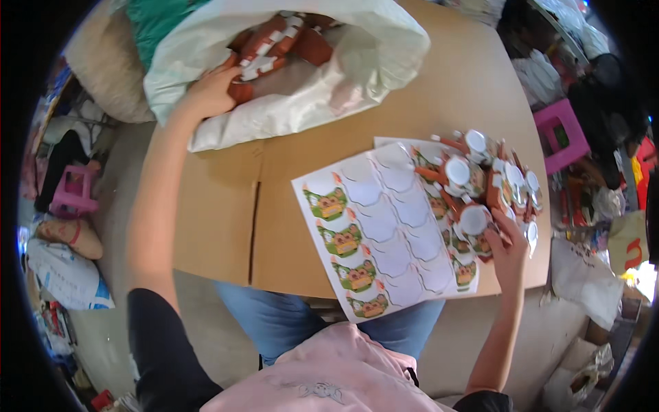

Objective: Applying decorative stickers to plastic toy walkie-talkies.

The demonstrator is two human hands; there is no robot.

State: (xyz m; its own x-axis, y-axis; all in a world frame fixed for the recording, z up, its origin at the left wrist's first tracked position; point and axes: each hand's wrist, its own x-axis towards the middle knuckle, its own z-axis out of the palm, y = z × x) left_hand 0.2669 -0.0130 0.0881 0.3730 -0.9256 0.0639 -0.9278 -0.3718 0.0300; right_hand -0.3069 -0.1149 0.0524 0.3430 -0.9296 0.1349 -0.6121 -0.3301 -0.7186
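Observation:
My left hand [209, 89] reaches into a big white plastic bag [357, 62] at the back of the cardboard tabletop [220, 199] and grips a brown and white toy piece [250, 72] among several like it. My right hand [508, 250] rests on a pile of finished brown pieces with round white faces [477, 182] at the right edge, fingers on one of them. A white sticker sheet [374, 230] lies between the hands; a few green and orange cartoon stickers [341, 240] remain in its left column, the other spots are peeled. A second sheet lies partly under the pile.
A beige sack [103, 69] and green cloth [154, 20] sit at the back left. Pink plastic stools stand on the floor at the left [72, 192] and right [563, 134]. Bags and clutter crowd the floor on both sides. My blue-jeaned legs [281, 326] are under the table.

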